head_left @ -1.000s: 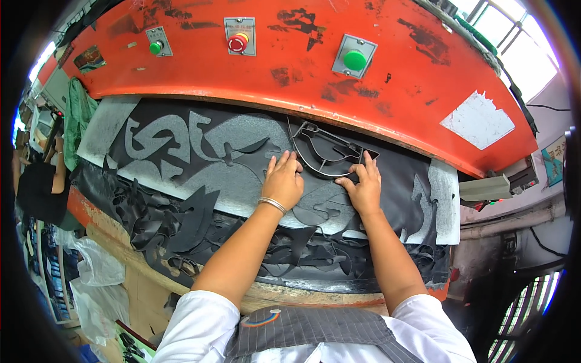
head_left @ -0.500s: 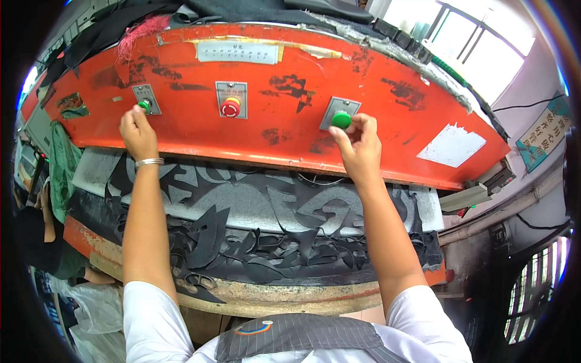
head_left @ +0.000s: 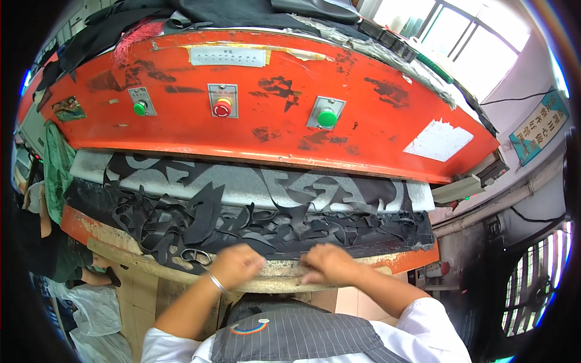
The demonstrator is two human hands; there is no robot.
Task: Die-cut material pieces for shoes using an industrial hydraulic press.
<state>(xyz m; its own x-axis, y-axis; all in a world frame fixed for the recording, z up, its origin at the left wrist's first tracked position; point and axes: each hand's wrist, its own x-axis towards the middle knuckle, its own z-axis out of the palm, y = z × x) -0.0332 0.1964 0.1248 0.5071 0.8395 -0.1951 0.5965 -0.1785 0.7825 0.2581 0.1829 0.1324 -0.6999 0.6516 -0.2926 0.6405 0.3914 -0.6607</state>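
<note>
My left hand (head_left: pixel 237 266), a bracelet at its wrist, is over the near edge of the worn pale board (head_left: pixel 290 268). Its curled fingers are smeared by motion. Facing it over the same edge is my right hand (head_left: pixel 331 264), bent inward, its fingers blurred too; nothing shows clearly in either. Just beyond them lies a heap of black sheet scraps (head_left: pixel 236 221) with curved cut edges. Behind the heap, a black sheet with shaped openings (head_left: pixel 327 189) rests on a white pad (head_left: pixel 233 196). Near my left hand a small loop-shaped piece (head_left: pixel 196 256) lies among the scraps.
An orange machine beam (head_left: pixel 363 130) spans the far side, bearing a small green button (head_left: pixel 140 108), a red knob (head_left: pixel 221 108) and a larger green button (head_left: pixel 327 117). Black sheets (head_left: pixel 230 13) are piled on top. At the left another person's arm and leg (head_left: pixel 45 218) show.
Both hands have left the two green buttons and come back toward me to the board's near edge. The heap of black scraps looks shifted, and the view has moved slightly.
</note>
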